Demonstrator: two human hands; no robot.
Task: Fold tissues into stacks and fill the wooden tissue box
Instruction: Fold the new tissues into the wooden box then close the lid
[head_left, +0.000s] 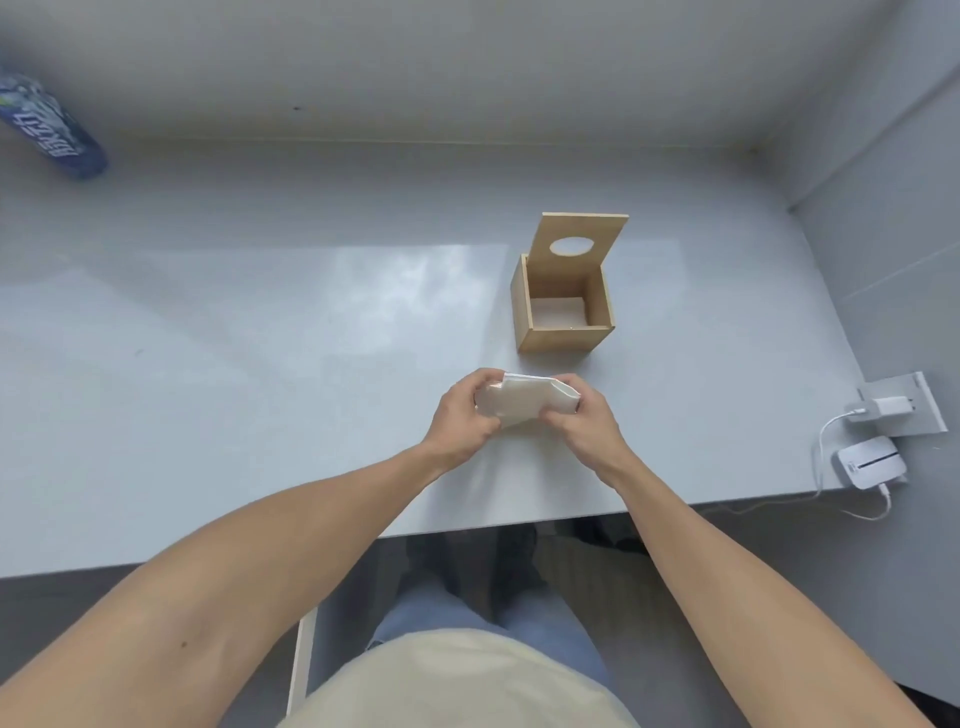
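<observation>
A folded stack of white tissues (524, 399) is held just above the grey table, a little in front of the wooden tissue box. My left hand (461, 415) grips its left end and my right hand (584, 418) grips its right end, thumbs on the near side. The wooden tissue box (563, 338) stands behind my hands, its lid (582, 244) with an oval hole tipped up at the back. The box is open on top and something pale shows at its bottom.
The grey table (260, 364) meets grey walls at the back and right. A blue printed package (49, 127) lies at the far left. At the right edge sit a white charger (891, 406), a white device (870, 462) and cables.
</observation>
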